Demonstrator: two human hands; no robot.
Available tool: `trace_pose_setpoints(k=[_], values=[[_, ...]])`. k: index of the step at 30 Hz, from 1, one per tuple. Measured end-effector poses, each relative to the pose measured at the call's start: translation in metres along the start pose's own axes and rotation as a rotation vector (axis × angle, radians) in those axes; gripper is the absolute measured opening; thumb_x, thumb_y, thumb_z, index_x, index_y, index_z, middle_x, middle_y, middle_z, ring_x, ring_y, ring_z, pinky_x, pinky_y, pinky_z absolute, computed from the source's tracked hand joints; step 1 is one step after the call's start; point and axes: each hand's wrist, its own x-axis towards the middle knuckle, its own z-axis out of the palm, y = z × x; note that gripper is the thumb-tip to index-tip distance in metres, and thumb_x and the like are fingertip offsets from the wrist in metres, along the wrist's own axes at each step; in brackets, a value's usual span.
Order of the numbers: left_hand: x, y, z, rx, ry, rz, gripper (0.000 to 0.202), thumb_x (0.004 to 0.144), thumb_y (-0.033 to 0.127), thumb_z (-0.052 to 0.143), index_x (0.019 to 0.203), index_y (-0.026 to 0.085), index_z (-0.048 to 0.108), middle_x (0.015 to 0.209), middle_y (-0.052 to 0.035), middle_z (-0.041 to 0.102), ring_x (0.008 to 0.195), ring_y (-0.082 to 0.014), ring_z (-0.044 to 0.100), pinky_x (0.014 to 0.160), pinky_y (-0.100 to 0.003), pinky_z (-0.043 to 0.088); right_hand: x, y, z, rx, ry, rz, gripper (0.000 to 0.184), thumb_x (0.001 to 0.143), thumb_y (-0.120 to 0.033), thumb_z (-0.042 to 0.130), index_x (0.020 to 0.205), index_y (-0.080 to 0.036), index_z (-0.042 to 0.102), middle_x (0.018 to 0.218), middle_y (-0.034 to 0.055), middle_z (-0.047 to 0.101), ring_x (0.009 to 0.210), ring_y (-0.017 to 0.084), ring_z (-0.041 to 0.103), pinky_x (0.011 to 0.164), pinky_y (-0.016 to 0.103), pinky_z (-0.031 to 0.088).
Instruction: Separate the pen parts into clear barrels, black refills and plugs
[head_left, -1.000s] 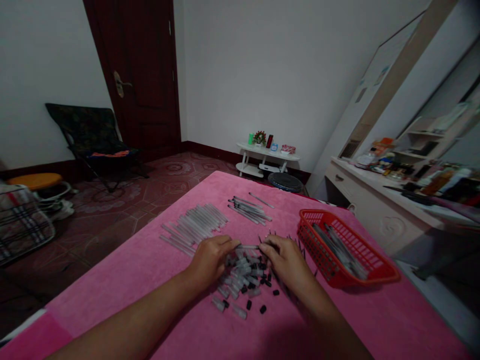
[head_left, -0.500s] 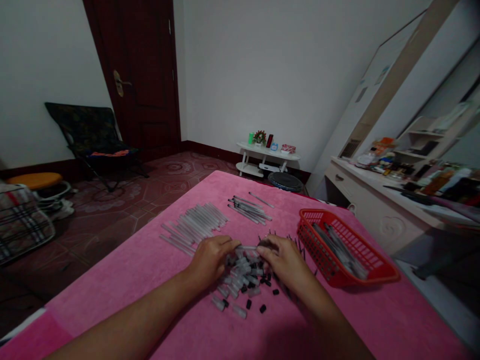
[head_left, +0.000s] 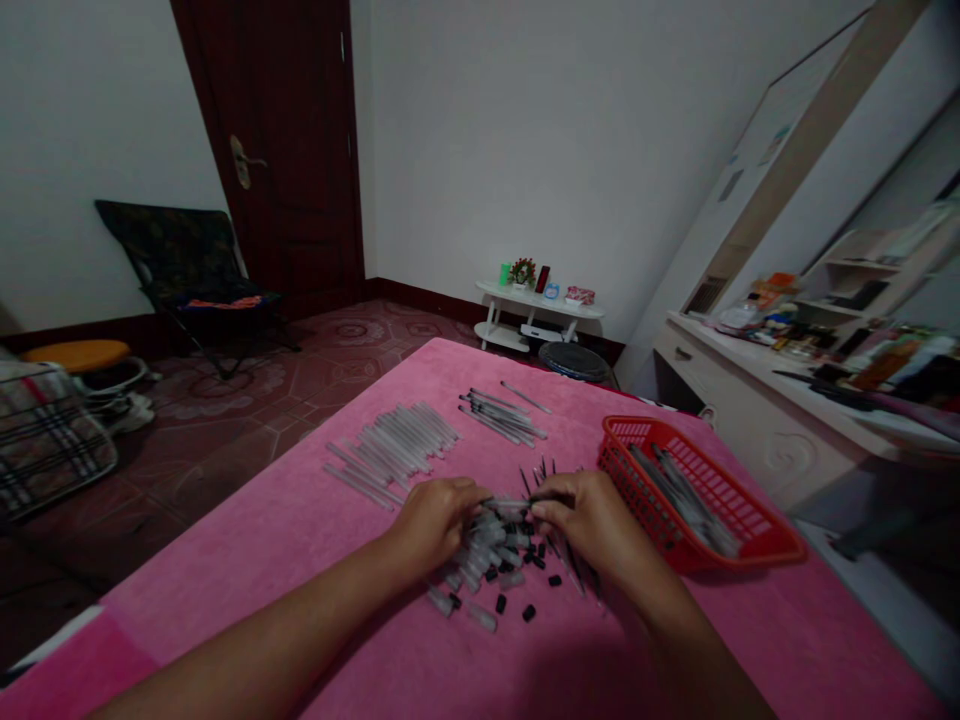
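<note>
My left hand [head_left: 433,518] and my right hand [head_left: 584,517] meet over a heap of small clear caps and black plugs [head_left: 495,568] on the pink tablecloth [head_left: 315,560]. Between their fingertips they pinch a short clear pen part [head_left: 504,503], one hand at each end. Thin black refills [head_left: 541,472] lie just beyond my right hand. Farther away a row of clear pen barrels [head_left: 394,448] lies to the left, and a bundle of assembled pens [head_left: 501,413] lies at the middle.
A red plastic basket [head_left: 757,535] with finished pens stands at the right of the table. Beyond are a white dresser [head_left: 757,400], a small white shelf [head_left: 536,315], a dark folding chair [head_left: 187,280] and a brown door [head_left: 285,150].
Both hands have kept pinching the same part over the heap, with small finger shifts. The camera has tilted slightly, so everything sits a little lower and to the right.
</note>
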Motion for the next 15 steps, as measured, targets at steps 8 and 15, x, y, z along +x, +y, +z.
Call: trace_pose_setpoints(k=[8, 15], values=[[0.003, -0.011, 0.001, -0.087, -0.050, -0.057, 0.019, 0.078, 0.011, 0.044, 0.070, 0.016, 0.060, 0.069, -0.0024, 0.062, 0.064, -0.0133, 0.053, 0.060, -0.023, 0.033, 0.000, 0.004, -0.007, 0.011, 0.042, 0.031, 0.015, 0.069, -0.014, 0.056, 0.073, -0.015, 0.070, 0.068, 0.0029, 0.069, 0.065, 0.016, 0.062, 0.059, 0.023, 0.043], [0.003, -0.013, 0.001, -0.147, -0.012, -0.073, 0.021, 0.080, 0.012, 0.043, 0.066, 0.016, 0.058, 0.064, -0.0011, 0.058, 0.061, -0.0124, 0.050, 0.061, -0.022, 0.032, 0.003, 0.025, -0.016, -0.391, 0.098, 0.085, 0.011, 0.072, -0.017, 0.057, 0.076, -0.018, 0.067, 0.077, 0.0061, 0.070, 0.073, 0.019, 0.064, 0.065, 0.025, 0.041]])
